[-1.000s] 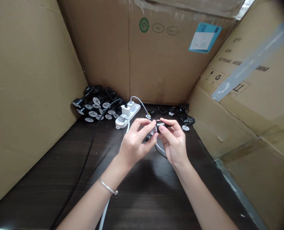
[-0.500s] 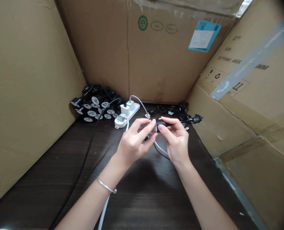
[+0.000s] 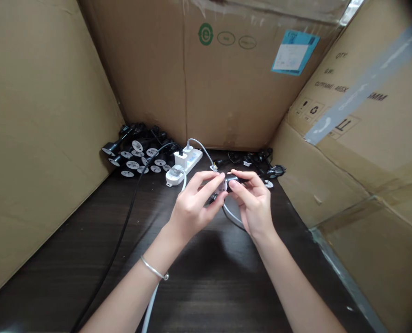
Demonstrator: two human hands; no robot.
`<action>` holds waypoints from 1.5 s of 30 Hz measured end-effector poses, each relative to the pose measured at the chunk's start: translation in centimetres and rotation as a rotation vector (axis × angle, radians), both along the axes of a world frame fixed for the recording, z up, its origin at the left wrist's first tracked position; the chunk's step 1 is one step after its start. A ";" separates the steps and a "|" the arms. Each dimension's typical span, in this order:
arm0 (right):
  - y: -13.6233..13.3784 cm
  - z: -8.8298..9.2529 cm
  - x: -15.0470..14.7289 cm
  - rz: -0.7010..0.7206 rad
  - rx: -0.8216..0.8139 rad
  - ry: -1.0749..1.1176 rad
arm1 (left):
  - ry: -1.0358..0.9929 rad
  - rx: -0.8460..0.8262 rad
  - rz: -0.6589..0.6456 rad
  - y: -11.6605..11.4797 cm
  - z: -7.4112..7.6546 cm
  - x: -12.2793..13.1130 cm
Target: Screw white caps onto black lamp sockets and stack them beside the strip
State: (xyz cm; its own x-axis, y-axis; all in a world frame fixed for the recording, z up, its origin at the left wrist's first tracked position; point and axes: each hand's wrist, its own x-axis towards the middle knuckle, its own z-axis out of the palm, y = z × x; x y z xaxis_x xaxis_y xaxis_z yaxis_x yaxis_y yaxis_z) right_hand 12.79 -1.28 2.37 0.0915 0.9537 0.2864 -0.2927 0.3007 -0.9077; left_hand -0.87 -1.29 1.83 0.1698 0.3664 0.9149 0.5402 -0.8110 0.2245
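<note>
My left hand (image 3: pixel 195 206) and my right hand (image 3: pixel 253 203) meet above the dark wood table, holding a small black plug (image 3: pixel 232 178) between them. The right thumb and fingers pinch the plug's body. My left fingers close on a white cable (image 3: pixel 222 186) and a dark part beside it, partly hidden by the fingers. The white cable loops below my hands and runs toward me. A white power strip (image 3: pixel 188 162) lies just beyond my left hand, with white adapters plugged into it.
A heap of black plugs with round white faces (image 3: pixel 136 155) lies at the back left. More black cords and plugs (image 3: pixel 258 159) lie at the back right. A black cord (image 3: pixel 122 222) crosses the table. Cardboard walls (image 3: pixel 42 115) surround the table on three sides.
My hands have shifted only slightly and still hold the plug together. A loose black plug at the back right has moved closer to the table's far edge.
</note>
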 end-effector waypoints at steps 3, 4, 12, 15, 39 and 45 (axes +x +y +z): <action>0.0 0.0 0.0 0.031 -0.026 0.035 | -0.009 -0.010 -0.004 -0.1 0.1 0.0; 0.0 0.1 0.0 0.034 -0.030 0.040 | -0.011 -0.010 -0.006 -0.1 0.1 0.0; -0.1 0.4 -0.2 0.045 -0.065 0.075 | -0.017 -0.021 0.000 -0.2 0.1 0.1; -0.2 0.4 -0.3 0.064 -0.087 0.117 | -0.033 -0.045 0.005 -0.2 0.1 0.2; 0.2 -0.1 -0.9 0.300 -0.358 0.412 | -0.497 -0.643 -0.367 0.3 0.0 0.6; 0.5 -0.3 -0.8 0.329 -0.435 0.452 | -0.468 -0.640 -0.359 0.4 -0.2 0.6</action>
State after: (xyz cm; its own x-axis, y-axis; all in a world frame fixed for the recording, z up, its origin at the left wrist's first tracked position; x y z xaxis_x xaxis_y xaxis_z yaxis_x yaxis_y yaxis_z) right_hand 12.01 -0.78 2.08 -0.2010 0.9716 -0.1248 -0.6823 -0.2302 -0.6939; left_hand -0.26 -0.93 1.59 0.0314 0.8307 0.5558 0.0143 -0.5564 0.8308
